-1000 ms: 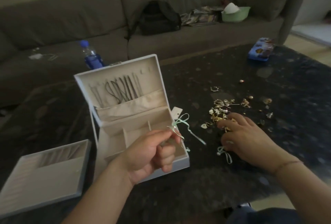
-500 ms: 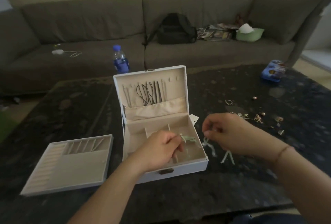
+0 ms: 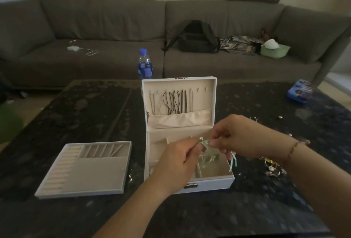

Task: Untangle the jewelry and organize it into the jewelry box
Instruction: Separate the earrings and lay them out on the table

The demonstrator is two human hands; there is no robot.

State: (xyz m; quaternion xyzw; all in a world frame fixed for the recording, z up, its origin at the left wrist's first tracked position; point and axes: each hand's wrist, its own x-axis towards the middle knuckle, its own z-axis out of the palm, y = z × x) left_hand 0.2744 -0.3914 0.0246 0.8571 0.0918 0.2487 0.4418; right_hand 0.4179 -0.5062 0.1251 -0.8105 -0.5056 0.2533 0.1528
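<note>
Raised since half a second ago, both hands now meet over the open jewelry box [image 3: 209, 184]; right hand [image 3: 241, 137] has closed in on left hand [image 3: 176, 165].

Surface: dark speckled counter [image 3: 76, 120], glossy. Room: grey-brown sofa [image 3: 106, 34] behind, carrying a black backpack [image 3: 197, 38] and a green bowl [image 3: 275, 50]; blue-capped water bottle [image 3: 145, 64] at the counter's far edge; blue tin [image 3: 299, 93] far right.

Item: pale green ribbon piece [image 3: 208, 154], pinched by fingertips of both hands, strands hanging down into the box's right compartment; long axis roughly vertical.

Box lid upright, dark cords hung lengthwise inside. Removed tray [image 3: 85, 169] flat to the left. Gold jewelry tangle [image 3: 271, 167] on the counter, right of the box.
</note>
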